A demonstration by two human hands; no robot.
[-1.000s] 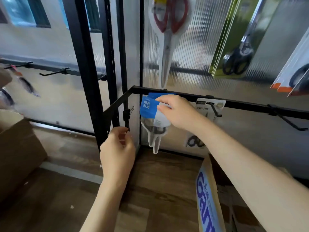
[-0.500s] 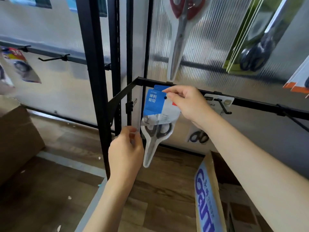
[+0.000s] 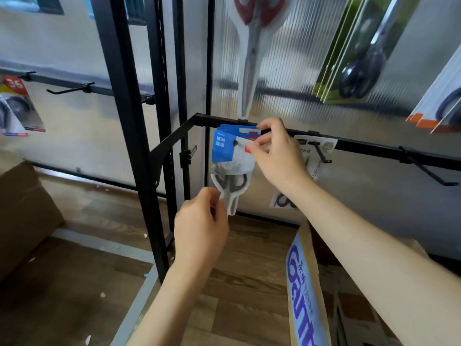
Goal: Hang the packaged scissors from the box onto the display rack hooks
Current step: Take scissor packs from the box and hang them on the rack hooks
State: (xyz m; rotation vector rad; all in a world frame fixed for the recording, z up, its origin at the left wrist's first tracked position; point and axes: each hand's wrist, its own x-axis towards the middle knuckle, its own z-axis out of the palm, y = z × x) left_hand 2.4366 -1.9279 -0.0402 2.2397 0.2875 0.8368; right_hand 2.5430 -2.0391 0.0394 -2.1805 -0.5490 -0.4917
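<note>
Blue-and-white scissors pack (image 3: 230, 156) at left end of lower rack bar (image 3: 374, 147), hang hole apparently over hook tip (image 3: 235, 143), more blue cards stacked just behind it. Right hand (image 3: 274, 156) pinching pack's top right edge, thumb and fingers curled on card. Left hand (image 3: 200, 221) pinching bottom tip of the clear blister, steadying it. Seating judged nearly done for this pack, not yet let go; slide back and release left.

Next hook to the right (image 3: 323, 153) holding one white-carded pair; far-right hook (image 3: 429, 171) bare. Upper row: red-handled scissors (image 3: 252, 46), green-carded black pair (image 3: 359, 61), orange-edged packs (image 3: 439, 103) already hung. Bare hook (image 3: 71, 89) on left bay, a packaged item marked 36 (image 3: 17, 106) beside it.

Cardboard box (image 3: 303, 283) with blue lettering at lower right, contents not visible, so remaining count cannot be told. Overall: partway, several hooks filled, some open.
</note>
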